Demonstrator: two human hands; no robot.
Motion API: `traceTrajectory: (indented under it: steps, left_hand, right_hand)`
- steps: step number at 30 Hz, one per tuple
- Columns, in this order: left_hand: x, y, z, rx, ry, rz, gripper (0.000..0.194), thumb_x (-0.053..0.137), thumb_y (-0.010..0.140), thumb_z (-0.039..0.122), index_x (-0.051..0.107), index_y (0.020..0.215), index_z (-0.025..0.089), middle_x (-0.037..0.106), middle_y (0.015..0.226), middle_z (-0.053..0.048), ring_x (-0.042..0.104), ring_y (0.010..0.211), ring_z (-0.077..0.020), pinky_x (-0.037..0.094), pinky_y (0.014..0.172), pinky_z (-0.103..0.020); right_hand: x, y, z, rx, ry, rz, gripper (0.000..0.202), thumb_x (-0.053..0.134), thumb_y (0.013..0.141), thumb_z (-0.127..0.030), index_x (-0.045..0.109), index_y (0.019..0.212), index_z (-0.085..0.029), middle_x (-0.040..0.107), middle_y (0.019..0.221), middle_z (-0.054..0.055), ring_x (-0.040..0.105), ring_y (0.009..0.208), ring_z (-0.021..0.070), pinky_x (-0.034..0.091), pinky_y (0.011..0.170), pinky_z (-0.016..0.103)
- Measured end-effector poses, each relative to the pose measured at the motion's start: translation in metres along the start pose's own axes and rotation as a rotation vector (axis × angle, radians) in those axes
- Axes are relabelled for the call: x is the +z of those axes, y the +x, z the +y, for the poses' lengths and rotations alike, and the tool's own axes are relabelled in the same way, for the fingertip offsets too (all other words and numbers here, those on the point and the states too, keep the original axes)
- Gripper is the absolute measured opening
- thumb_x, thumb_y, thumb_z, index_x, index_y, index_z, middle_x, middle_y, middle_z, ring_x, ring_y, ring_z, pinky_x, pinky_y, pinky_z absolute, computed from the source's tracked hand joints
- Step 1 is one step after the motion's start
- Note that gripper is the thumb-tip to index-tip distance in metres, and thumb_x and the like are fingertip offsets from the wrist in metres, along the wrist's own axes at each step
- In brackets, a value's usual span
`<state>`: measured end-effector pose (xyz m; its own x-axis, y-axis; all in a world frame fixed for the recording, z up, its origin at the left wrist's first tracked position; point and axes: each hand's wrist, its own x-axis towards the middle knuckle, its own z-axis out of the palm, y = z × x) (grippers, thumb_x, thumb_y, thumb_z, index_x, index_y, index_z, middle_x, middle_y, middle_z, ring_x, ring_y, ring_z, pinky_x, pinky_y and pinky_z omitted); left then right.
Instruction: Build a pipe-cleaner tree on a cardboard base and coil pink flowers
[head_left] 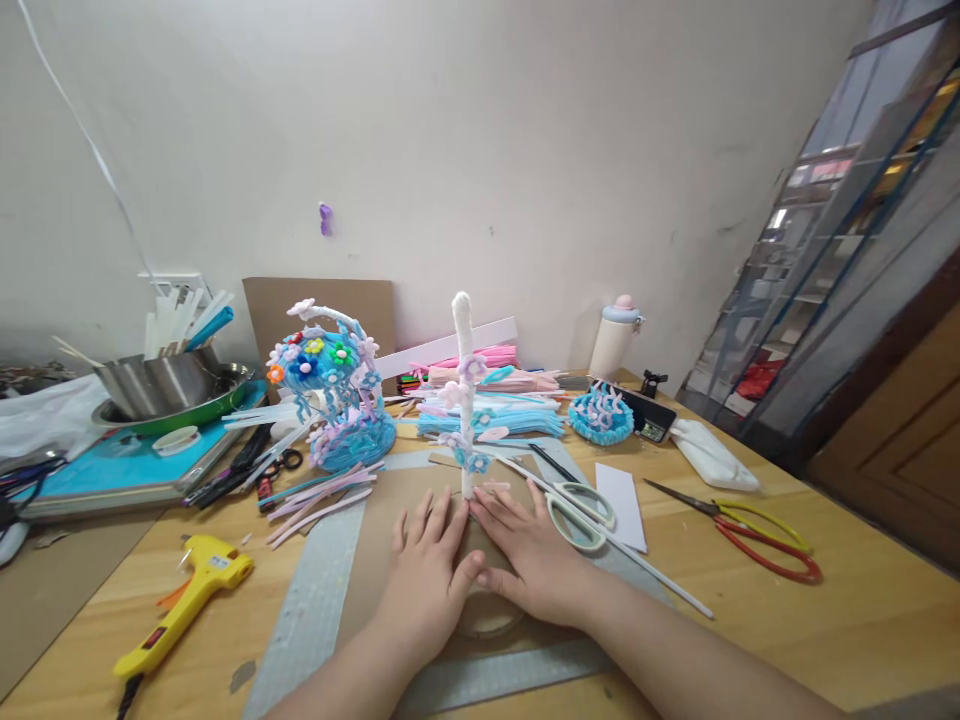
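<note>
My left hand [424,570] lies palm down, fingers spread, on brown cardboard [367,550]. Opposite it, my right hand [529,560] rests flat with fingers extended. The thumbs nearly meet, and the fingertips of both hands come close to the foot of an upright white fuzzy stem [463,325]. Small lilac, pink and blue pipe-cleaner flowers [472,367] and leaf shapes sit along that stem. Below my palms shows a curved pale edge [491,632]; the rest of that round piece is hidden. Pale-handled scissors [581,515] lie beside my right hand.
A hot glue gun [184,600] lies left, red-and-yellow-handled scissors [765,540] right. Behind stand a flowered jellyfish-like craft [330,390], pipe-cleaner bundles [487,420], a blue fuzzy dish-shaped piece [600,415] and a bottle [611,340]. A metal pot [161,385] holds sticks.
</note>
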<state>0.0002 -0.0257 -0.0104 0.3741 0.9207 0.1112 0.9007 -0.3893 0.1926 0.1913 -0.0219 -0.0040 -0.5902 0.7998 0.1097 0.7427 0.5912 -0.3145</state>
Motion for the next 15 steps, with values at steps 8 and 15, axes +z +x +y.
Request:
traceTrajectory:
  steps: [8,15]
  left_hand:
    - [-0.0031,0.0003,0.0027,-0.009,-0.009,-0.021,0.054,0.029,0.091,0.051,0.029,0.142,0.031,0.021,0.152,-0.002,0.015,0.140,-0.0270,0.013,0.109,-0.054]
    - [0.0023,-0.0007,0.0003,0.002,-0.001,0.018,0.053,0.031,0.091,0.050,0.029,0.141,0.032,0.022,0.152,-0.002,0.016,0.139,-0.0282,0.014,0.109,-0.055]
  right_hand:
    - [-0.0015,0.0006,-0.0017,0.018,0.018,-0.005,0.065,0.030,0.091,-0.054,0.011,0.146,-0.025,0.014,0.152,0.006,0.008,0.140,0.0257,-0.014,0.106,0.058]
    - [-0.0006,0.0001,-0.0002,0.013,0.003,-0.005,0.068,0.031,0.091,-0.054,0.008,0.147,-0.024,0.014,0.152,0.007,0.007,0.140,0.0262,-0.013,0.106,0.058]
